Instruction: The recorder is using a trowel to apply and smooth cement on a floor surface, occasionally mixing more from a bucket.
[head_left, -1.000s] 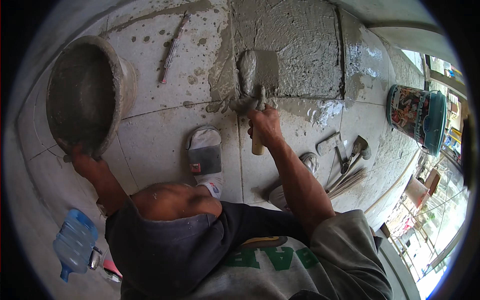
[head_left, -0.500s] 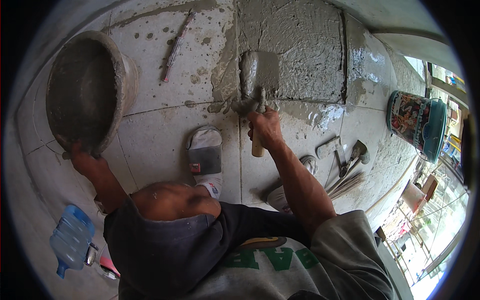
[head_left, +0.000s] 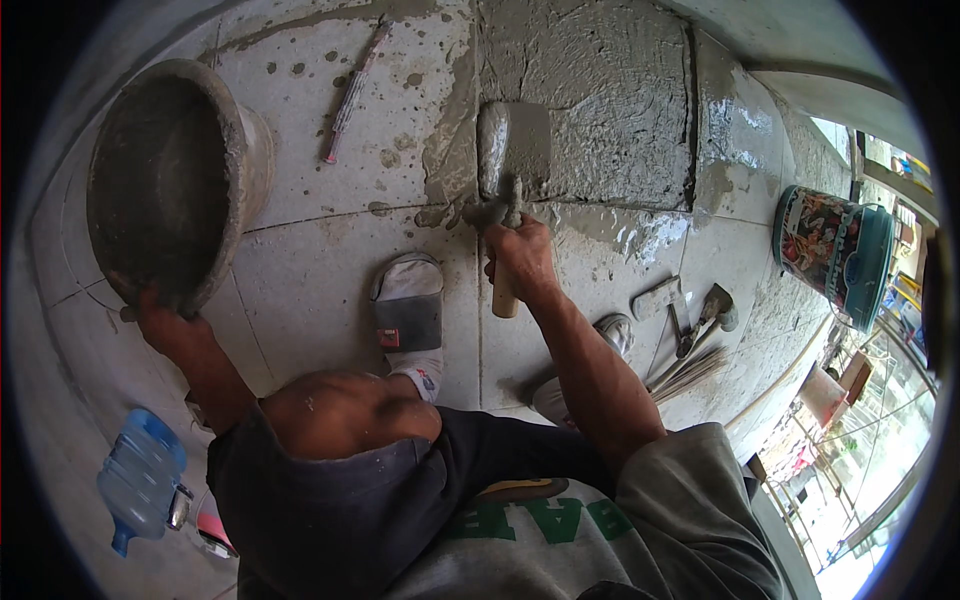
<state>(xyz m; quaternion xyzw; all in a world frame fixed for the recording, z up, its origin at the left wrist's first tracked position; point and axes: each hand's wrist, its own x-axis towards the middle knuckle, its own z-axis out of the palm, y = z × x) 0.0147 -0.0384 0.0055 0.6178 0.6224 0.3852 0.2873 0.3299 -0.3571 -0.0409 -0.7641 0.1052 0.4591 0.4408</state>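
Note:
My right hand [head_left: 523, 262] is closed round the wooden handle of a trowel [head_left: 516, 148]. The trowel's flat rectangular blade lies on the near left corner of a patch of wet grey mortar [head_left: 620, 120], set between pale floor tiles. Mortar clings to the blade and its neck. At the left, my left hand [head_left: 172, 322] grips the near rim of a large mortar-stained basin [head_left: 232, 150], which is tilted with its dark inside showing. Some of the left fingers are hidden behind the rim.
A long, thin pinkish tool [head_left: 355, 95] lies on the spattered tiles. Right of my feet rest a small trowel [head_left: 657, 298], another scraper-like tool [head_left: 718, 305] and a stick brush [head_left: 690, 374]. A lidded bucket [head_left: 835, 250] stands far right; a blue water jug [head_left: 143, 475] lies lower left.
The trowel and my right hand have shifted slightly left along the mortar's near edge. My left hand still grips the basin, which has barely moved.

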